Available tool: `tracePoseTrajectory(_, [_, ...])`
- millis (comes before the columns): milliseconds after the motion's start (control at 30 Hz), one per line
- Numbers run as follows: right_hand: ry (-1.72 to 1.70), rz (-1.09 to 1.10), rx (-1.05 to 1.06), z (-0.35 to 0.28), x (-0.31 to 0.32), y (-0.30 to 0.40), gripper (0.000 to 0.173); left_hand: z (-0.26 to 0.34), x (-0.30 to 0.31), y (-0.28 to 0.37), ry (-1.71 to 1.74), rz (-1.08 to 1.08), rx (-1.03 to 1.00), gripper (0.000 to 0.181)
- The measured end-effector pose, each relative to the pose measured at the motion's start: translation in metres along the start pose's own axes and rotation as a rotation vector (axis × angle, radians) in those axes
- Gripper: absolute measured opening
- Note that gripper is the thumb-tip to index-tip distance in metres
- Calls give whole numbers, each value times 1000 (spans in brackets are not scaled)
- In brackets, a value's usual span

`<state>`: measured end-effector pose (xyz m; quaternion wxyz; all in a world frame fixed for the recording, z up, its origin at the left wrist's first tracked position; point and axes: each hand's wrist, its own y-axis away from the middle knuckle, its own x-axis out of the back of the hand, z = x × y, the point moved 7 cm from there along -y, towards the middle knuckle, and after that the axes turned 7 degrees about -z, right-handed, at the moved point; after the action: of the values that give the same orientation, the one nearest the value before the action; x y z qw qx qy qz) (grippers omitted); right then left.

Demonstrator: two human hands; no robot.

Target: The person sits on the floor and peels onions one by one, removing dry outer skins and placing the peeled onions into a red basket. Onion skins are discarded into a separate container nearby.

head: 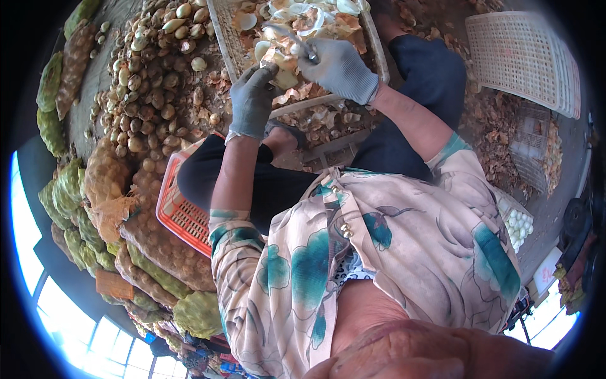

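Observation:
Both my hands wear grey knit gloves and meet over a shallow, dirty crate (225, 40) filled with onion skins (307, 21). My left hand (252, 99) pinches a small, pale brown onion (269, 58) between thumb and fingers; the glove hides part of it. In my right hand (337, 68) is a small knife (284, 31), its blade pointing left above the skins and blurred. The fist covers most of its handle. The two hands are close together but apart.
Unpeeled onions (142, 94) lie heaped on the floor to the left, beside filled net sacks (106, 175). A red plastic basket (184, 203) stands by my left leg. White plastic crates (516, 57) and a container of peeled onions (518, 228) are at the right. Loose skins litter the floor.

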<state>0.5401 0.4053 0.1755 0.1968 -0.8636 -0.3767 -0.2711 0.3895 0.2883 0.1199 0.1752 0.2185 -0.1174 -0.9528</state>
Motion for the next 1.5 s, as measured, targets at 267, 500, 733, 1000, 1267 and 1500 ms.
tracePoseTrajectory(267, [409, 220, -29, 42, 30, -20, 26, 4, -27, 9, 309, -337, 78, 71])
tracePoseTrajectory(500, [202, -9, -142, 39, 24, -9, 46, 5, -7, 0, 439, -259, -10, 60])
tracePoseTrajectory(733, [128, 8, 93, -25, 0, 27, 22, -4, 20, -11, 528, -212, -71, 50])
tracePoseTrajectory(1000, [558, -27, 260, -34, -8, 34, 36, -11, 35, -13, 587, -60, -51, 47])
tracePoseTrajectory(1267, [642, -37, 275, -32, -13, 33, 52, -3, 33, -10, 554, 20, -78, 34])
tracePoseTrajectory(1500, [844, -32, 257, -30, -20, 34, 50, -4, 33, -11, 499, 103, -51, 31])
